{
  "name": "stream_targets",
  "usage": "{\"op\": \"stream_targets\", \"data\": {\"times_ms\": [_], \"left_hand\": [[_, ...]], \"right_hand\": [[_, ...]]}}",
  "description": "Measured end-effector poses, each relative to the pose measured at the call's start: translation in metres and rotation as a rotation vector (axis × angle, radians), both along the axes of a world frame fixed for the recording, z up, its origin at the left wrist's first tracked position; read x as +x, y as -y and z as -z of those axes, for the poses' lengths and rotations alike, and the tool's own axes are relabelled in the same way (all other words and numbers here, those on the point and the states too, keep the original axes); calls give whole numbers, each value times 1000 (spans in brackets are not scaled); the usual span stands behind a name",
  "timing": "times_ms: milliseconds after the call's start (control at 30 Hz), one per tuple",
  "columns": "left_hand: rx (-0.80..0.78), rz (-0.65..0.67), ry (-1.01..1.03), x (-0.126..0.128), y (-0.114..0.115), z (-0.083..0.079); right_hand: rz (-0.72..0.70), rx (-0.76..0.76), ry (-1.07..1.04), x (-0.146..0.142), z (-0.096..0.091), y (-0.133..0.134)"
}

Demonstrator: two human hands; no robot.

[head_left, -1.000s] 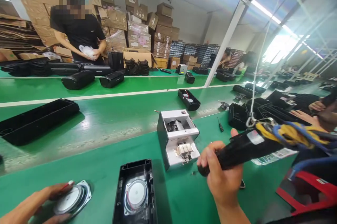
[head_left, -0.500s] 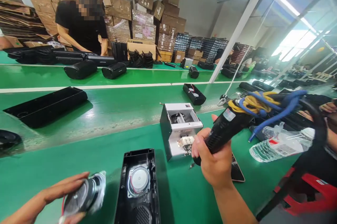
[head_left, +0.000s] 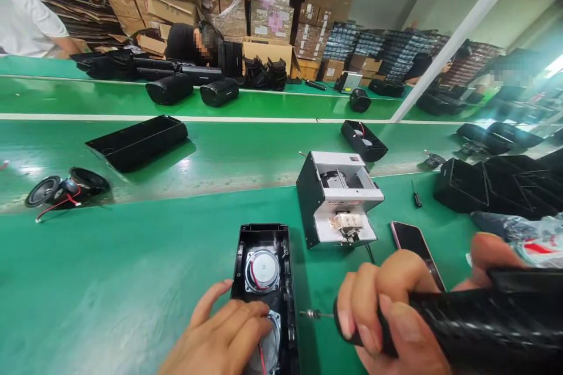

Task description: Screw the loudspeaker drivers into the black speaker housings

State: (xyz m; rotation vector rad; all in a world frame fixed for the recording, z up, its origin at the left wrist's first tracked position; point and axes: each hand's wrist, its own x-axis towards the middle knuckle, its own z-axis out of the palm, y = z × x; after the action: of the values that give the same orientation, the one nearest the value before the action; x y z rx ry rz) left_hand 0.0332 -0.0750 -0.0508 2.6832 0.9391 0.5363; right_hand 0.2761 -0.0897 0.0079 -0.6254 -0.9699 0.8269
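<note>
My left hand (head_left: pixel 215 331) presses a round speaker driver (head_left: pixel 273 337) into the lower end of an open black speaker housing (head_left: pixel 259 227), and its fingers cover most of the driver. A second driver (head_left: pixel 263 270) sits fitted in the housing's upper end, with red and black wires on it. My right hand (head_left: pixel 387 310) grips a black electric screwdriver (head_left: pixel 484 316) just right of the housing. Its tip points left and carries a small screw (head_left: pixel 314 314), which hangs above the green bench, apart from the housing.
A white and black screw feeder (head_left: pixel 341 199) stands beyond the housing, with a phone (head_left: pixel 411 246) to its right. A small screwdriver (head_left: pixel 416 196), stacked black housings (head_left: pixel 484 187) and a plastic bottle (head_left: pixel 534 243) lie right. Loose drivers (head_left: pixel 65 187) sit left. Co-workers and cartons stand behind.
The driver in my left hand has moved from beside the housing into its lower end. My right hand has brought the screwdriver down and closer to the housing, and the view has shifted.
</note>
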Motion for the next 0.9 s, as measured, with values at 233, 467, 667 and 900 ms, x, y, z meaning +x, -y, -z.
{"op": "stream_targets", "data": {"times_ms": [233, 467, 667, 900], "left_hand": [[-99, -66, -13, 3, 5, 8], [-149, -96, 6, 2, 8, 6], [-164, -114, 1, 3, 13, 7], [-209, -109, -18, 5, 12, 5]], "right_hand": [[-11, 7, 64, -24, 28, -16], [-48, -40, 105, -26, 43, -17], [-48, -55, 162, -25, 48, -16], [-22, -78, 242, -26, 60, -16]]}}
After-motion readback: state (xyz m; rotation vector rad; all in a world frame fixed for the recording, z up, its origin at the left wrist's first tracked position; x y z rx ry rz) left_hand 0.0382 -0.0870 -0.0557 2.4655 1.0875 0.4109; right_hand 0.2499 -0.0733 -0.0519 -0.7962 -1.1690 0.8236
